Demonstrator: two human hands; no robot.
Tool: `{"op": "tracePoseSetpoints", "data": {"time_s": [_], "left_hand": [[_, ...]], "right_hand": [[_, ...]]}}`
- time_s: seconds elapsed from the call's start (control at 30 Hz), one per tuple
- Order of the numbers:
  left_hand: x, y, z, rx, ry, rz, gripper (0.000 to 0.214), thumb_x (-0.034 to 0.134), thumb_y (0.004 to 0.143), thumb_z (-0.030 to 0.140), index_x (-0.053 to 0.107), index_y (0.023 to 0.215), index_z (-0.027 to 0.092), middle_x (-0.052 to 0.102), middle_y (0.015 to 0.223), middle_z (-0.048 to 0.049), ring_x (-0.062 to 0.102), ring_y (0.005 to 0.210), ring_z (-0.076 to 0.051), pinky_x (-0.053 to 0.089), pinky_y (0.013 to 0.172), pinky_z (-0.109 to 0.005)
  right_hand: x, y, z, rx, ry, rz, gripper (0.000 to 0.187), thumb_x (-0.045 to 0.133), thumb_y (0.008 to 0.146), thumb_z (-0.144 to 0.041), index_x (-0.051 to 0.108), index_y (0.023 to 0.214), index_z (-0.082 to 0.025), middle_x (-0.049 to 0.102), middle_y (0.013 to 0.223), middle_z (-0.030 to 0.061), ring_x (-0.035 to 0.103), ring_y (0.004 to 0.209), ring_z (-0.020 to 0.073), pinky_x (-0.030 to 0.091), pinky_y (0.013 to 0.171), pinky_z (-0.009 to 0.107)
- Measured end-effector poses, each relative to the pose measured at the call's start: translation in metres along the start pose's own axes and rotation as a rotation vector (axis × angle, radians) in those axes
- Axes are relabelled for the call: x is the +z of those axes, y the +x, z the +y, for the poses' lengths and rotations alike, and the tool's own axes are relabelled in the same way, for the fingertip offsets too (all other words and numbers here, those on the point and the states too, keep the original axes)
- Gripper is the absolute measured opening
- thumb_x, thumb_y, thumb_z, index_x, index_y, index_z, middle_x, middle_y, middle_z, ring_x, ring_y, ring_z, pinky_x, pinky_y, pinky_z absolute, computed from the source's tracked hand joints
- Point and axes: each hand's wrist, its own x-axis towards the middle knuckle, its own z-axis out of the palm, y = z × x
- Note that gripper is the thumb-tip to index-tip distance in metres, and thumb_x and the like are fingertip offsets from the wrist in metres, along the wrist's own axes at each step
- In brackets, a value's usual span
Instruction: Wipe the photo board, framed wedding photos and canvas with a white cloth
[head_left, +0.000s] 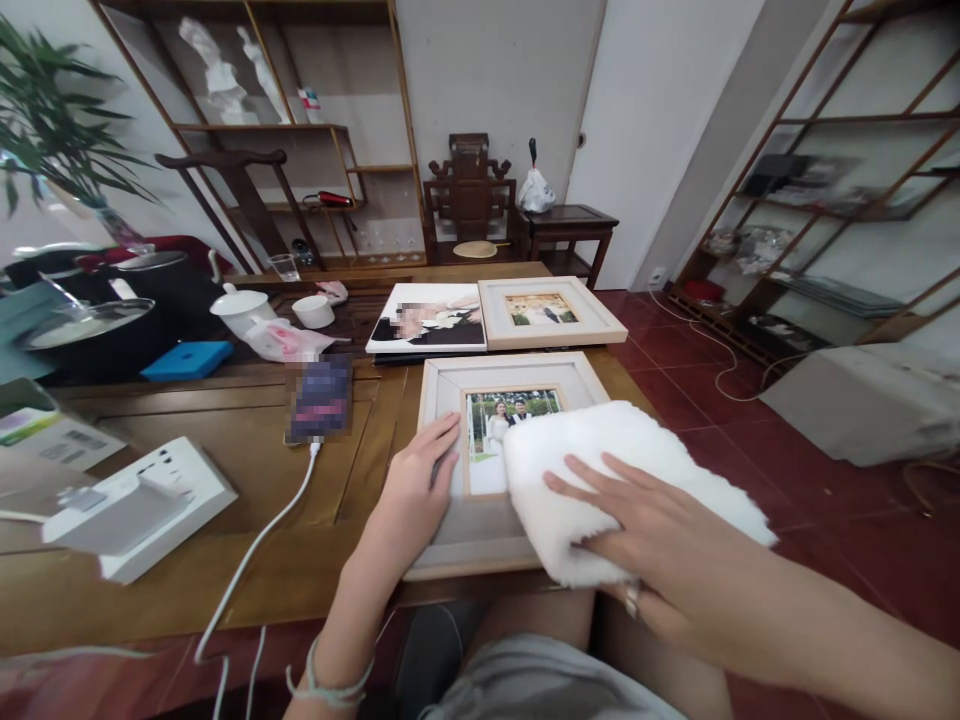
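Note:
A light wooden picture frame point(442, 540) lies flat near the table's front edge, holding a photo of two people under its pale mat. My left hand point(412, 480) rests along the frame's left border, fingers close together and thumb on the face, holding it steady. Under my right hand point(637, 530) is a thick, fluffy white cloth point(675, 460), pressed against the frame's right side. My right fingers are spread over it, with some tucked into its folds. The cloth hides the photo's lower right part and hangs beyond the frame's right edge.
Behind stand another framed photo point(491, 300) and a white photo panel point(379, 320). Leftward on the wooden table point(300, 545) are a phone point(322, 395) on a white cable, a power strip point(169, 500), a blue box point(187, 360), a lidded cup point(240, 308) and a pot point(90, 345).

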Motion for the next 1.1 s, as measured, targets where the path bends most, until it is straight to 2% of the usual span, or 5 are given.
{"op": "tracePoseSetpoints", "data": {"time_s": [0.1, 0.23, 0.43, 0.83, 1.1], "left_hand": [[0.001, 0.0, 0.0, 0.004, 0.006, 0.002, 0.035, 0.045, 0.087, 0.018, 0.062, 0.117, 0.009, 0.059, 0.128, -0.014, 0.055, 0.119, -0.025, 0.042, 0.104, -0.044], [0.0, 0.001, 0.002, 0.018, 0.006, 0.004, 0.036, 0.044, 0.087, 0.017, 0.061, 0.117, 0.008, 0.059, 0.127, -0.0144, 0.055, 0.119, -0.025, 0.042, 0.104, -0.044], [-0.005, 0.001, 0.003, 0.008, -0.003, -0.021, 0.038, 0.042, 0.086, 0.013, 0.061, 0.118, 0.007, 0.059, 0.128, -0.0133, 0.055, 0.119, -0.023, 0.041, 0.105, -0.041], [-0.003, 0.001, 0.001, -0.014, -0.016, -0.017, 0.036, 0.046, 0.086, 0.018, 0.062, 0.117, 0.007, 0.059, 0.128, -0.0128, 0.054, 0.12, -0.023, 0.04, 0.106, -0.04], [-0.002, 0.001, 0.001, 0.011, -0.023, -0.014, 0.036, 0.045, 0.088, 0.022, 0.062, 0.116, 0.007, 0.059, 0.128, -0.0142, 0.054, 0.12, -0.025, 0.04, 0.105, -0.041]], "right_hand": [[0.003, -0.002, -0.005, -0.035, 0.004, 0.002, 0.043, 0.053, 0.068, -0.01, 0.066, 0.107, -0.022, 0.029, 0.149, 0.0033, 0.015, 0.139, 0.0274, 0.012, 0.113, 0.049], [0.008, 0.023, -0.013, -0.141, 0.006, 0.042, 0.032, 0.054, 0.075, -0.016, 0.068, 0.104, -0.016, 0.028, 0.15, 0.0106, 0.009, 0.139, 0.0303, 0.007, 0.113, 0.051], [0.017, 0.049, -0.03, -0.194, 0.038, 0.089, 0.025, 0.055, 0.08, -0.025, 0.071, 0.094, -0.011, 0.027, 0.149, 0.018, 0.01, 0.139, 0.0333, 0.009, 0.112, 0.052], [0.005, -0.031, 0.026, 0.055, -0.113, 0.109, 0.026, 0.049, 0.069, -0.006, 0.069, 0.076, -0.021, 0.032, 0.148, 0.0, 0.013, 0.139, 0.0279, 0.016, 0.112, 0.054], [0.01, 0.023, -0.016, -0.139, 0.002, 0.101, 0.032, 0.053, 0.073, -0.012, 0.069, 0.101, -0.009, 0.031, 0.145, 0.0222, 0.015, 0.138, 0.0278, 0.013, 0.113, 0.046]]}}
